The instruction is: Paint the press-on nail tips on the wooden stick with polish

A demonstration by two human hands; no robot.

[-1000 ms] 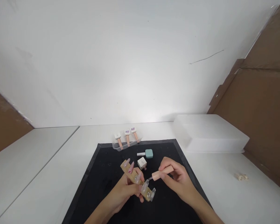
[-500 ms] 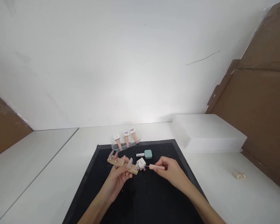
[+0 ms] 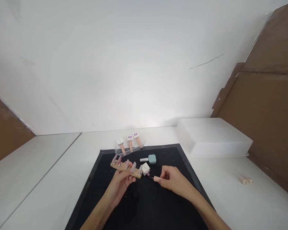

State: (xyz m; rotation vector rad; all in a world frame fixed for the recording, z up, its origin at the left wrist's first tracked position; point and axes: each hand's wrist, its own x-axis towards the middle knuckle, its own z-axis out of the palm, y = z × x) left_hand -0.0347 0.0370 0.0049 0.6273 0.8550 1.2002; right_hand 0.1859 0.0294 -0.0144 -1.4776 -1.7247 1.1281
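My left hand [image 3: 123, 180] grips a wooden nail display stand [image 3: 126, 168] from below. Several false nails stand on it in a row; the one second from the left, a pink false nail [image 3: 119, 160], is darker than the pale others. Between the fingertips of my right hand [image 3: 173, 179] is a peach-handled nail polish brush [image 3: 157, 179], its thin tip pointing left. That tip is close to the neck of a white nail polish bottle [image 3: 145, 168], which lies tilted beside the stand's right end. Whether the tip touches the neck I cannot tell.
Behind the bottle lies a green bottle [image 3: 152, 159] with a silvery cap on the black mat [image 3: 144, 204]. A clear tray [image 3: 134, 149] holds three white bottles with peach caps. At right are a white box [image 3: 217, 137] and small beige rings [image 3: 246, 180].
My right hand has moved slightly down with the brush, whose tip now sits lower, by the bottle's neck. The left hand and the stand hold almost still.
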